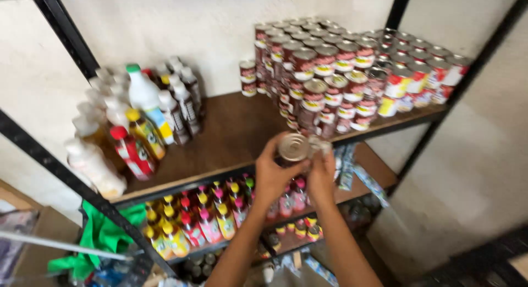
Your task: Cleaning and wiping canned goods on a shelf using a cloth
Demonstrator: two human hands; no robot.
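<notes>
While both hands grip it, tin can (293, 148), silver lid, blurred.

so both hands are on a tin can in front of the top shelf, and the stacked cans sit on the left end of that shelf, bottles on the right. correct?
Not quite: the sides are swapped. In the head view the stacked cans fill the right end of the top shelf, and the bottles stand on the left. The rest holds: the left hand and right hand both hold the tin can in front of that shelf.
</notes>
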